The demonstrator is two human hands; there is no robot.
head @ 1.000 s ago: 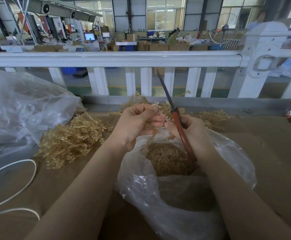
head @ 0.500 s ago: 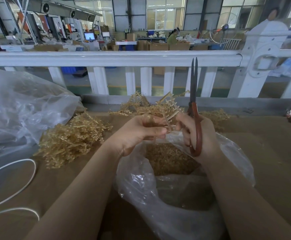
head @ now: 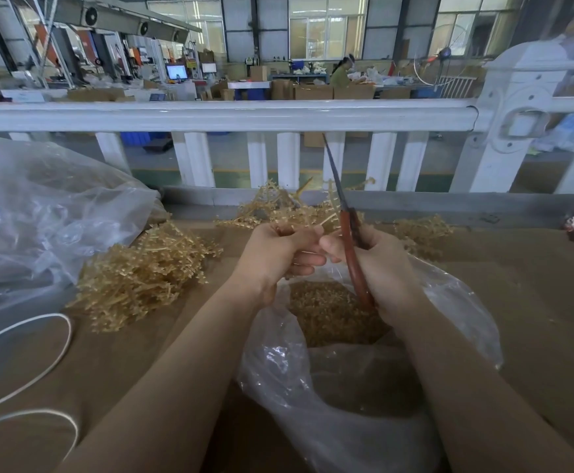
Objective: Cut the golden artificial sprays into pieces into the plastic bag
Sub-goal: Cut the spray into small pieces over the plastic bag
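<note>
Head view: left hand (head: 271,257) grips spray (head: 316,213) above plastic bag (head: 456,302).

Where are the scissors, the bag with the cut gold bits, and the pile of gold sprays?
scissors (head: 353,264): head view, on the red handle in the right hand.
plastic bag (head: 456,302): head view, on its clear right wall.
pile of gold sprays (head: 142,278): head view, middle of the heap left of the left hand.
</note>
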